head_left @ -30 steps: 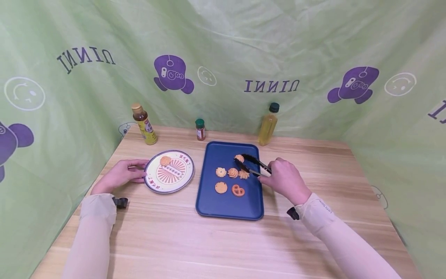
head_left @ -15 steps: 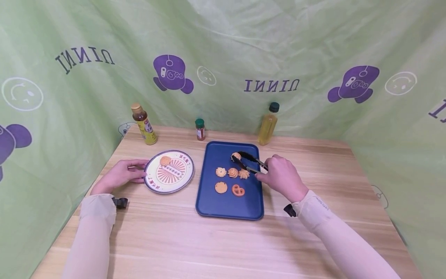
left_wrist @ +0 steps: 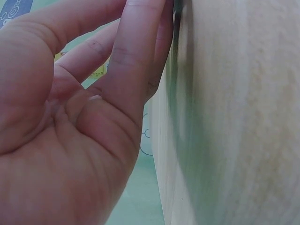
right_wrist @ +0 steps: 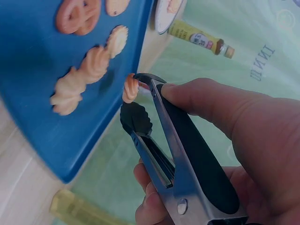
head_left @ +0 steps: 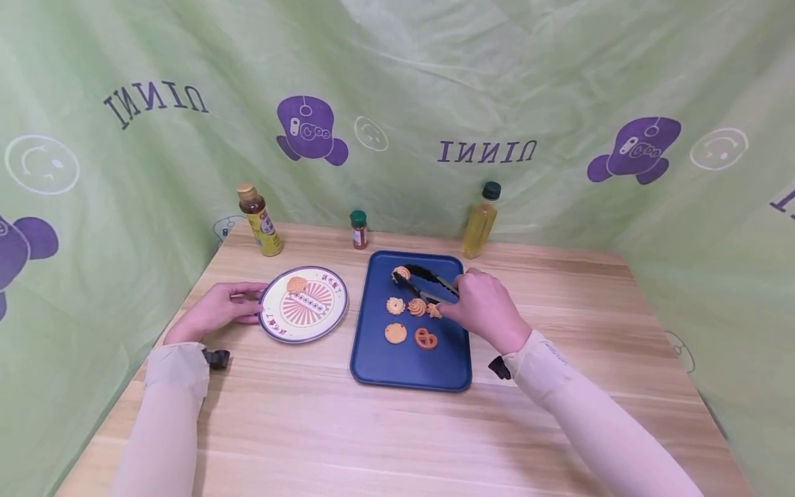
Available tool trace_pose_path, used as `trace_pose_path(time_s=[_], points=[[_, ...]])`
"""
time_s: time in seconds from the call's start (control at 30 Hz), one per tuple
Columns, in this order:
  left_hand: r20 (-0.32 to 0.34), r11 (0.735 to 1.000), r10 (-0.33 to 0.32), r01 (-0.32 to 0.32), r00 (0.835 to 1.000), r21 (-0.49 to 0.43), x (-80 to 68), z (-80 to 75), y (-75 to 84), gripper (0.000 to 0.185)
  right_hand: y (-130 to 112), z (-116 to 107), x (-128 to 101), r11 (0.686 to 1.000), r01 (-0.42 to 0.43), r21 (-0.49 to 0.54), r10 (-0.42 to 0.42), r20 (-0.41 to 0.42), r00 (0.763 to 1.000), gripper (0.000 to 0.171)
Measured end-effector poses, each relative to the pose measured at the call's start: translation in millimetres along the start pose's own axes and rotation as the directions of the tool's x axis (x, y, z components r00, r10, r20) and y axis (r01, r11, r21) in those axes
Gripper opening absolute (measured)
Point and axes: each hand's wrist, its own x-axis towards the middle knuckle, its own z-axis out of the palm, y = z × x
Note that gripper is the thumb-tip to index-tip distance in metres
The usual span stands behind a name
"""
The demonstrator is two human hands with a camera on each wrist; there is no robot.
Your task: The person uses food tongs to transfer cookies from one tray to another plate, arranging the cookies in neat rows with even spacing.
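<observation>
My left hand (head_left: 217, 310) is at the left rim of a white plate (head_left: 335, 324), its fingertips holding the edge. A round cookie (head_left: 297, 285) lies on this patterned plate. In my right hand (head_left: 487, 304) I grip black-tipped metal tongs (right_wrist: 187, 154). Between the tong tips is a swirled cookie (right_wrist: 130, 88), over the far part of the blue tray (head_left: 410, 369). Below it on the tray lie a ring-shaped cookie (head_left: 395, 306), another swirl cookie (head_left: 417, 307), a star-like cookie (head_left: 433, 310) partly behind the hand, a round cookie (head_left: 395, 333) and a pretzel (head_left: 425, 338).
Along the back of the wooden table (head_left: 279, 414) stand a yellow-labelled sauce bottle (head_left: 263, 224), a green-capped spice jar (head_left: 359, 231) and an oil bottle (head_left: 479, 224). A green printed curtain (head_left: 397, 83) hangs behind them.
My right hand has moved left with the tongs, carrying the swirled cookie from the tray's right side toward its upper middle. The left hand stays at the plate's rim.
</observation>
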Motion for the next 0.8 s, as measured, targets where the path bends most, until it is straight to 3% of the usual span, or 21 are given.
trace_pose_path(time_s=[0.17, 0.33, 0.8], points=[[-0.008, 0.999, 0.01, -0.01, 1.0, 0.033, -0.3, 0.3, 3.7, 0.066, -12, 0, 6, 1.0, 0.028, 0.003, -0.028, -0.013, 1.0, 0.035], [0.006, 0.999, 0.0, 0.0, 1.0, -0.037, -2.1, 1.5, 5.8, 0.066, -27, 3, 12, 0.997, 0.075, 0.007, -0.075, -0.019, 0.997, 0.035], [0.003, 0.998, 0.003, -0.003, 1.0, -0.063, -4.7, 1.2, 5.2, 0.065, -79, 26, 27, 0.989, 0.118, 0.084, -0.122, 0.035, 0.992, 0.033]])
